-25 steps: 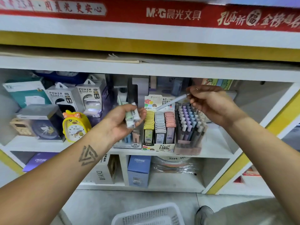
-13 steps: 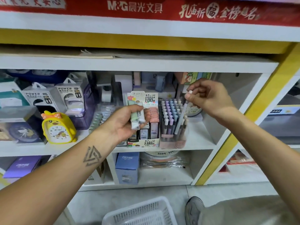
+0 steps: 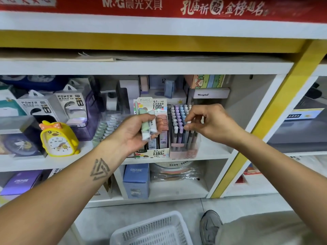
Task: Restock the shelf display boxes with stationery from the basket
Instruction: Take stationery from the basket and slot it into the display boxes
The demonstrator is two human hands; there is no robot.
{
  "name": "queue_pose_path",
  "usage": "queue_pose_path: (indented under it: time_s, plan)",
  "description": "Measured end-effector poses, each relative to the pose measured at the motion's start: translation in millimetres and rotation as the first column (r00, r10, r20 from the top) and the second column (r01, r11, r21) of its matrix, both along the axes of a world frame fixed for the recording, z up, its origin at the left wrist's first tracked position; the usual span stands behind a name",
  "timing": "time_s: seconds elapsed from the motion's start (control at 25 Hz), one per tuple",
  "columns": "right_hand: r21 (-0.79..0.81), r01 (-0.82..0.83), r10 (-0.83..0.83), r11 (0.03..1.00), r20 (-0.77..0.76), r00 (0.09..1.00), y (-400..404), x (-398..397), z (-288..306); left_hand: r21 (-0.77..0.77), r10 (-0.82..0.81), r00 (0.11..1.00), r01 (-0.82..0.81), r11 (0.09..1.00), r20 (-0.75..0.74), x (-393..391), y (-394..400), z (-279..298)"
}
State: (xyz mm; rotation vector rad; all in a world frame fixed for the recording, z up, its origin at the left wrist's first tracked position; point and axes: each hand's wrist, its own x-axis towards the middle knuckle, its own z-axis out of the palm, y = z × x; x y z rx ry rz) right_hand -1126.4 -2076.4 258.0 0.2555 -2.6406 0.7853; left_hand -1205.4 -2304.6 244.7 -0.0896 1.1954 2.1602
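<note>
Seating a pen (image 3: 189, 131) into the pen box (image 3: 184, 149) was the step in hand, judging by the right hand (image 3: 210, 123): thumb and fingers pinched narrow on the white cap, barrel already down among the other pens at the box's right front. Box sat at the front edge of the middle shelf (image 3: 215, 151), touching the lead box (image 3: 152, 152) on its left.

Left hand (image 3: 136, 133) was closed around a small bundle of erasers (image 3: 148, 128), pale green and white, held in front of the lead box and off the shelf. Their row (image 3: 106, 128) looked to be just left of that hand, toward the shelf's front.

Basket (image 3: 154, 228) was on the floor below, near the shoe; contents couldn't be made out.

To do it well: keep the pen upright, drop it straight into a free slot, don't shove sideways. The neighbours are packed tight and would tip or ride up. Release only once the tip bottoms out and the cap sits level with the rest of its row. Match colour column if possible. Left hand should stay clear of the lead box flap.
</note>
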Motion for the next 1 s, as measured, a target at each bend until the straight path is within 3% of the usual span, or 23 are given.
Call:
queue_pose_path:
  time_s: [0.16, 0.36, 0.44, 0.48, 0.6, 0.72, 0.84, 1.0]
  plan:
    - [0.023, -0.075, 0.074, 0.997, 0.028, 0.997, -6, 2, 3, 0.02, 0.007, 1.0, -0.007, 1.0, -0.001, 1, 0, 1]
    - [0.308, -0.012, 0.01, 0.951, 0.007, 1.0, -6, -4, 1, 0.061, -0.006, 1.0, 0.007, 0.998, -0.027, 5, 0, 5]
    - [0.198, 0.025, -0.019, 0.98, -0.034, 0.999, -15, -9, 7, 0.077, -0.022, 0.999, 0.025, 0.997, -0.044, 5, 0, 7]
    - [0.062, 0.011, -0.01, 0.998, -0.005, 1.0, -25, -11, 11, 0.085, -0.021, 0.998, 0.025, 0.996, -0.051, 4, -1, 8]
    - [-0.365, -0.03, 0.123, 0.93, 0.234, 0.964, -59, -24, 15, 0.117, 0.02, 0.997, -0.012, 0.993, -0.072, 0, -7, 8]
    - [-0.5, -0.034, 0.214, 0.865, 0.307, 0.928, -88, -39, 15, 0.105, 0.069, 0.993, -0.059, 0.993, -0.094, -6, -19, 7]
    - [-0.603, 0.049, 0.133, 0.796, 0.254, 0.958, -101, -56, 19, 0.083, 0.138, 0.99, -0.136, 0.987, -0.021, -18, -37, 7]
    - [-0.628, 0.094, 0.097, 0.772, 0.262, 0.96, -114, -75, 21, -0.13, 0.204, 0.977, -0.194, 0.972, 0.068, -34, -73, 8]
